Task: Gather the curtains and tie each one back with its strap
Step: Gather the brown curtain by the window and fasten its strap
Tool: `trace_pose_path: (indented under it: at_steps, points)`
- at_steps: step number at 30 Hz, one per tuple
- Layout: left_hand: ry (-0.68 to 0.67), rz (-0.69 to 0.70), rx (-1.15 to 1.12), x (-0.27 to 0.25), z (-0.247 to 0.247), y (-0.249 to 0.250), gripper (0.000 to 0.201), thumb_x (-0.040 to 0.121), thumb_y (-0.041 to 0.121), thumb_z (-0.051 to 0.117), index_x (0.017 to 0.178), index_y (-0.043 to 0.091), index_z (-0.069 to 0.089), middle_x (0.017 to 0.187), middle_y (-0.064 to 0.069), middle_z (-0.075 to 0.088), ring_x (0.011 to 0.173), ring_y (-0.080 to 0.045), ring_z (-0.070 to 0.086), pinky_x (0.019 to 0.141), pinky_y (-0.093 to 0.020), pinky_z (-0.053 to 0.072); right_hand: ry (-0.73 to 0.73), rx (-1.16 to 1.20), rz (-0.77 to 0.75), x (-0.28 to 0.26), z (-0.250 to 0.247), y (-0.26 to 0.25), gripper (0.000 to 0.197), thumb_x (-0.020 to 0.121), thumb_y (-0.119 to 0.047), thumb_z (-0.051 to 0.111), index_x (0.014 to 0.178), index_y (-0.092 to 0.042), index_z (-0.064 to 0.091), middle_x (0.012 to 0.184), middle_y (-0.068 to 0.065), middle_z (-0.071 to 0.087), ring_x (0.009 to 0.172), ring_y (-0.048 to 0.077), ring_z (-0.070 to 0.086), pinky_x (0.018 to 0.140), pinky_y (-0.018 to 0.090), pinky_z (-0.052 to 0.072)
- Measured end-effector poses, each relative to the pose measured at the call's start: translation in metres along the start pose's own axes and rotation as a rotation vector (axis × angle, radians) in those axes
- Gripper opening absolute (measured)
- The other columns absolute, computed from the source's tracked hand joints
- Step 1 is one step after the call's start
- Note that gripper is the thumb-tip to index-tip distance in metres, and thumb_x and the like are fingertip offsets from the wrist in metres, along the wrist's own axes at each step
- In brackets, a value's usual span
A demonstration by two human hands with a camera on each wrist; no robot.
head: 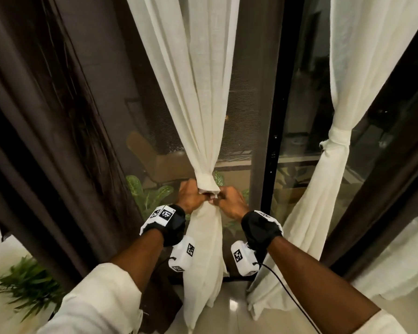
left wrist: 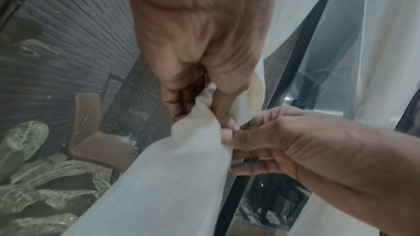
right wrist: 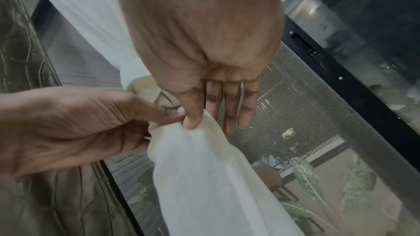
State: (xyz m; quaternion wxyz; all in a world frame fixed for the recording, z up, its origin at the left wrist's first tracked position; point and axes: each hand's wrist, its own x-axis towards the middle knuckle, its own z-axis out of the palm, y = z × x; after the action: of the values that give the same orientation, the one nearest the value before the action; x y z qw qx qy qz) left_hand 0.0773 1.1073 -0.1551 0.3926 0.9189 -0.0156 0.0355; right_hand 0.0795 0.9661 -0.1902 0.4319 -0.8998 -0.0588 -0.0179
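At the middle of the window, both hands meet at the waist of the middle curtain [head: 203, 104], where a strap [head: 205, 182] of the same cream cloth wraps the gathered folds. The left hand [head: 190, 195] has its thumb and fingers curled onto the cloth just under the strap; in the left wrist view its fingertips [left wrist: 225, 117] pinch a bunched fold. The right hand [head: 229, 198] pinches with thumb and forefinger from the other side, its remaining fingers [right wrist: 232, 112] hanging straight and loose behind the cloth. Whether either grip has a strap end or only curtain cloth I cannot tell; the spot between the thumbs is too small and shadowed.

To the right, the right curtain [head: 343, 80] hangs already cinched by its own strap [head: 337, 143]. At the left a dark curtain [head: 46, 116] hangs loose, with no strap in view.

Judging by this, the step in hand is fastening or snugging the middle strap. The next move likely calls for drawing it tight without letting the gathered folds slip free, then letting go.
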Motion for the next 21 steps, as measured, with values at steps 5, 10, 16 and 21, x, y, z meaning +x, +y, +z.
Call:
trace_pose_path:
  at_steps: [5,10,16,21]
  points:
    - [-0.051,0.019,-0.073,-0.003,-0.004,-0.01,0.046,0.075,0.031,0.082,0.112,0.007,0.068,0.106,-0.009,0.07,0.101,-0.02,0.063,0.074,-0.022,0.041,0.155,-0.075,0.04,-0.01,0.005,-0.013,0.019,0.083,-0.026,0.069,0.099,-0.017,0.07,0.093,0.005,0.073,0.09,0.027,0.064,0.072,0.032,0.047]
    - [-0.147,0.007,-0.041,-0.001,-0.022,-0.021,0.058,0.08,0.022,0.073,0.131,0.01,0.047,0.123,-0.008,0.063,0.111,-0.026,0.06,0.081,-0.029,0.045,0.34,-0.09,0.114,-0.011,0.018,-0.041,0.023,0.082,-0.021,0.057,0.102,-0.02,0.07,0.101,0.008,0.073,0.1,0.031,0.064,0.077,0.032,0.048]
    - [-0.278,0.044,-0.073,0.007,-0.063,-0.035,0.087,0.072,0.033,0.072,0.146,0.011,0.031,0.139,-0.008,0.053,0.125,-0.028,0.052,0.101,-0.041,0.047,0.569,-0.115,0.137,-0.016,0.037,-0.084,0.028,0.08,-0.015,0.066,0.108,-0.013,0.062,0.103,0.01,0.071,0.098,0.031,0.064,0.081,0.038,0.051]
    - [-0.147,0.082,-0.182,-0.001,-0.103,-0.068,0.067,0.07,0.045,0.077,0.127,0.019,0.054,0.123,0.0,0.064,0.115,-0.018,0.059,0.1,-0.038,0.048,0.78,-0.121,-0.004,-0.028,0.075,-0.135,0.015,0.087,-0.011,0.055,0.102,-0.015,0.06,0.094,0.006,0.07,0.088,0.029,0.064,0.072,0.033,0.044]
